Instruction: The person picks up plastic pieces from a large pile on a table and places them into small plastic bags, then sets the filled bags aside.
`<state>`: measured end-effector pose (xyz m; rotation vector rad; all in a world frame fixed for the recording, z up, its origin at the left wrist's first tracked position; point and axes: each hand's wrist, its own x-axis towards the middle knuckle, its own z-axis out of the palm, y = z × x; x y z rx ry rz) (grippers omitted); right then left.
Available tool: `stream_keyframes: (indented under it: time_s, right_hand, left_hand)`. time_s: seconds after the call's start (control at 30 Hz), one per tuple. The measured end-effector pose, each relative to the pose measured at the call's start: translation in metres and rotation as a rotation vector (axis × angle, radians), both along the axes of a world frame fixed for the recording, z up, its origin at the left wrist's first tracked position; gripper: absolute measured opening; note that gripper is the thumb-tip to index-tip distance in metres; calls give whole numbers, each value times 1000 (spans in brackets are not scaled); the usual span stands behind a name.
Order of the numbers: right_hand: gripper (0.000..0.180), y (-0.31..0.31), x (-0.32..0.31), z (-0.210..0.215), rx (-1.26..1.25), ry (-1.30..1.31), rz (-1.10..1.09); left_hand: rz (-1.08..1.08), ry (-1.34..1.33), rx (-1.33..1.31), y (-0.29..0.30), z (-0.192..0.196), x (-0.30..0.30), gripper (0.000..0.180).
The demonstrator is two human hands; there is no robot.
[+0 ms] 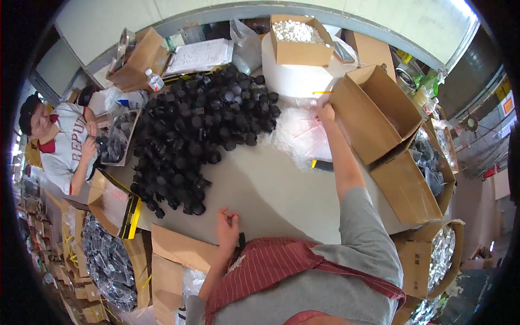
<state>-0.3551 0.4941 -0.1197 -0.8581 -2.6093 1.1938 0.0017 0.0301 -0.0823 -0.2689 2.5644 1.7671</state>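
Presently the right hand reaches to the far right of the bench, at the right edge of a loose heap of clear plastic bags. Its fingers are bent close together, but whether they pinch a bag I cannot tell. The left hand is at the near side, its fingers partly curled, near the lower end of the black pieces; whether anything small is between the fingertips cannot be made out.

Those black pieces, many with round tops, form a broad pile across the left and middle of the bench, and the bags lie just right of it. A yellow-and-black object sits at the near edge of the bags. Behind them stands a white rounded block, bearing an open carton of small white pieces. To the right, a tall open box stands beside another carton with clear-wrapped contents.

At the far left are a stack of papers and a clear bottle. On the left side, a co-worker in a white shirt has both hands at some dark pieces beside a tray.
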Motion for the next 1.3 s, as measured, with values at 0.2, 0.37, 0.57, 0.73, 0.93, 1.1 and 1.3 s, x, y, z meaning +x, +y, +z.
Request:
stream_keyframes:
  time_s: [0.2,0.37,0.57,0.73,0.93,1.1,1.3]
  right_hand:
    - [37,-31,-2,-5,324,149,-41]
    - [37,-27,24,16,396,213,122]
    - [38,0,64,65,490,162,103]
    - [45,-19,118,120,421,507,85]
    - [19,-19,145,116,-170,673,128]
    - [15,-93,192,137,-596,593,337]
    - [17,-181,244,139,-272,649,892]
  left_hand:
    - [-131,82,-152,-9,-31,8,32]
    - [-97,-1,-33,-17,-42,28,32]
    - [22,1,9,3,-11,13,32]
    - [-37,67,16,7,-12,7,33]
    - [-166,13,-14,10,1,6,28]
    - [-130,-67,204,10,6,3,30]
    - [-76,28,549,20,56,-24,42]
